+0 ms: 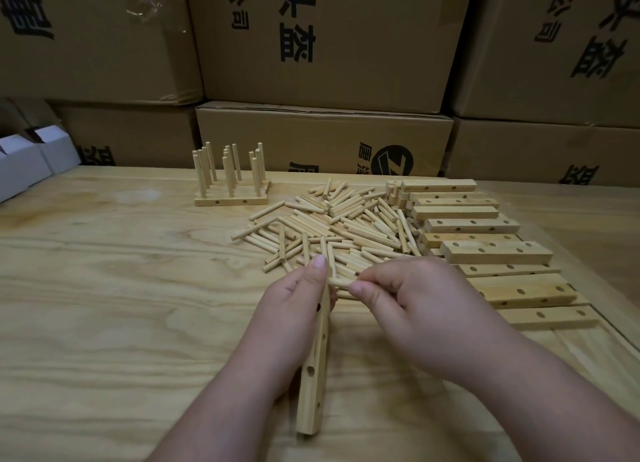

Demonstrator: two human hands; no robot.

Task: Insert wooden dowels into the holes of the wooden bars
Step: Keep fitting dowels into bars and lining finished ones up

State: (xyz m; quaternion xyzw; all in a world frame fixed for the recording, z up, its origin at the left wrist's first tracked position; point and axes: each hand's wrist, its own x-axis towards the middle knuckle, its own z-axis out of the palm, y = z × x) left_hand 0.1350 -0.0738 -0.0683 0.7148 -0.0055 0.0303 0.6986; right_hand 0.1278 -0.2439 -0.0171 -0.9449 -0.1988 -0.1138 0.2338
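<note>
My left hand (294, 309) grips a wooden bar (313, 382) with several holes, held lengthwise and pointing towards me over the table. My right hand (412, 306) pinches a wooden dowel (341, 282) between thumb and fingers, lying sideways against the bar's far end by my left thumb. Just beyond my hands lies a heap of loose dowels (346, 226). To the right, several drilled bars (485, 240) lie in a loose row. At the far left of the heap stand finished bars with upright dowels (230, 181).
The work surface is a pale wooden table (121, 288). Stacked cardboard boxes (322, 39) wall off the back. Small white boxes (31, 160) sit at the far left edge.
</note>
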